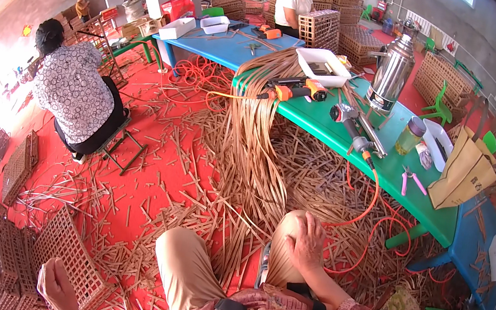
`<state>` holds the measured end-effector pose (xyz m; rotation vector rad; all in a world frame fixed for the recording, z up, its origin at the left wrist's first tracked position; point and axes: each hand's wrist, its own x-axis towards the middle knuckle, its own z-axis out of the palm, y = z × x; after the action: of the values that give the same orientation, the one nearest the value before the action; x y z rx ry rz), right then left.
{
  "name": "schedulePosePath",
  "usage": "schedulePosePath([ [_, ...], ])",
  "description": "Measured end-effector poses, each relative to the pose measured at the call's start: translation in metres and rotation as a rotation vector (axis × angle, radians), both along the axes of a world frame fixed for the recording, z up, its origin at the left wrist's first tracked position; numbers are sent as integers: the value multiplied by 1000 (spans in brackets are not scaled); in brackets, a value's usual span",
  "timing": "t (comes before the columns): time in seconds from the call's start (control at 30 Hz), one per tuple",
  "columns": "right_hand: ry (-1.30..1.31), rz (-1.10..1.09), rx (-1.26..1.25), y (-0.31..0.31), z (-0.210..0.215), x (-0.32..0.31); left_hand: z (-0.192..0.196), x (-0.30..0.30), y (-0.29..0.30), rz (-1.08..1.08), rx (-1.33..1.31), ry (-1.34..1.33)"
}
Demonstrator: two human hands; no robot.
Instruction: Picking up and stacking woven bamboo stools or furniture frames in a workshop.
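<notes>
My right hand [307,242] rests flat on my right knee, fingers spread, holding nothing. My left hand [55,283] reaches down at the lower left and touches the edge of a woven lattice panel [67,250] lying on the red floor; whether it grips the panel is unclear. Between my knees and the green table [353,146] a thick bundle of long tan cane strips [253,123] hangs off the table edge to the floor.
Cut cane scraps cover the red floor. The green table holds an orange power tool [297,89], a nail gun [350,122], a steel flask [390,74], a white tray [323,66], a jar and pink pliers. One person sits at left [76,95], another beyond the blue table [294,3]. Lattice crates are stacked around.
</notes>
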<state>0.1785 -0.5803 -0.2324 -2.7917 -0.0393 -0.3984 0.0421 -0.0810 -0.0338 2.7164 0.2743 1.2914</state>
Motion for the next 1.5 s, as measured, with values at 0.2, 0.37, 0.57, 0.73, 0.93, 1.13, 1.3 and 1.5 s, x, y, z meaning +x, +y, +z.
schedulePosePath([
  [0.2, -8, -3, -23, 0, -4, 1, -5, 2, -1, 0, 15, -15],
  [0.37, -2, -16, -24, -1, -4, 1, -7, 5, -1, 16, 3, -17],
  [0.57, -6, -15, -33, 1, -1, 0, -8, 5, 4, 7, 77, 9],
  [0.73, 7, -6, -21, 1, 4, -1, -8, 8, 1, -23, 71, -21],
  [0.93, 16, 3, -7, 1, 6, -1, -8, 10, 0, -42, 74, -20],
  [1.13, -4, 4, 6, 0, 3, 0, -6, 13, -8, -31, 28, -1],
  [1.3, -6, -2, 14, 1, 5, 0, -6, 15, -9, -51, 36, -6],
  [1.5, -7, -2, 11, 1, 4, 0, -8, 16, -12, -39, 9, 7],
])
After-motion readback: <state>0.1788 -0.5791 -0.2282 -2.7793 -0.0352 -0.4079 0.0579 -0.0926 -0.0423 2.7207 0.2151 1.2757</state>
